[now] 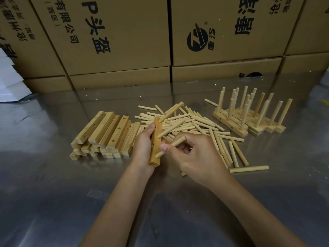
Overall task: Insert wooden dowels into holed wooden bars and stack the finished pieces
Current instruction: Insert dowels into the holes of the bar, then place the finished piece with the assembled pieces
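Dowel at the third hole, two already seated

Bar [156, 141] sits at frame centre, gripped by the left hand [144, 145], fingers curled around its far side and thumb toward the top end. Its long axis runs nearly up and down the frame, top end tipped slightly away toward the loose dowel heap [192, 125], bottom end nearest the camera. Two dowels stand out of its right face: an upper one [171, 112] pointing to the upper right, and a middle one [170, 129] angled the same way. The right hand [194, 154] pinches a third dowel [170, 146] between thumb and curled fingers; this dowel lies on a diagonal, its lower-left tip against the bar's face near the lower end, its other end pointing upper right.

Risks, as I judge them:
- The dowel meets the bar at a slant, not square to the face. Pushed this way it may jam at the hole's lip or seat crooked.
- Whether the tip is actually in a hole is hidden by the thumb; if it is off, a push would skid it along the wood.
- The bar is held in the air by one hand only, so a hard push could twist it in the grip or loosen the two seated dowels.

Blank bars [103, 134] are stacked centre left; finished pieces [249, 120] stand with dowels upright at the right, all on the metal table [53, 193]. Cardboard boxes [115, 41] fill the upper frame.
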A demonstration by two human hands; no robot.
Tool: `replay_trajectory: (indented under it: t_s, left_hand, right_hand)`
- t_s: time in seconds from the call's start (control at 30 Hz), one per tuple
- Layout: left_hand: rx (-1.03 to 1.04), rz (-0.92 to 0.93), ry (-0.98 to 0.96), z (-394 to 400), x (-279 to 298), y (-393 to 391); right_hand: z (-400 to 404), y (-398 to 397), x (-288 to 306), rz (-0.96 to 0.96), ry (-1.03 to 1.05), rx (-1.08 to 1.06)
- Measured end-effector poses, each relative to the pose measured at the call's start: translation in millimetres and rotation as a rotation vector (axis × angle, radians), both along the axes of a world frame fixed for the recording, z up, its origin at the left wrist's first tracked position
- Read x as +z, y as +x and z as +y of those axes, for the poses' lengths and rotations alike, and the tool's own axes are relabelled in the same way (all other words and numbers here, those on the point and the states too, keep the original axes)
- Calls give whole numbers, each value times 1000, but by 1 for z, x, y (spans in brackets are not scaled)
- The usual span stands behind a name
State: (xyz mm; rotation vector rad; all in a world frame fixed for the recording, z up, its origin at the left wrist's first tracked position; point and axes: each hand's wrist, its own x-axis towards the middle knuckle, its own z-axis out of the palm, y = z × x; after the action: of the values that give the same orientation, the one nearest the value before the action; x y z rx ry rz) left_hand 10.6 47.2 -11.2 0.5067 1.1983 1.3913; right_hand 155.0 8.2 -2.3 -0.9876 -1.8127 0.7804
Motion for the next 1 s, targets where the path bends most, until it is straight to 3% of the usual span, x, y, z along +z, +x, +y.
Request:
replay_trajectory:
  t_s: [0.13,0.3,0.6,0.87,1.0]
  left_hand:
    - [9,-23,10,4,-2,-1]
    - [65,-28,114,7,-6,1]
    - [36,-75,309,3,-3,5]
    - [-145,35,282,3,-6,5]
    - [-164,54,266,2,-5,4]
  right_hand:
    - [1,-6,-4,100,-92,-9]
    - [0,-13,-15,-113,-126,-58]
    - [29,19,-6,100,-178,-316]
    - [56,71,-8,150,-176,-626]
    - [68,98,-15,77,-165,-855]
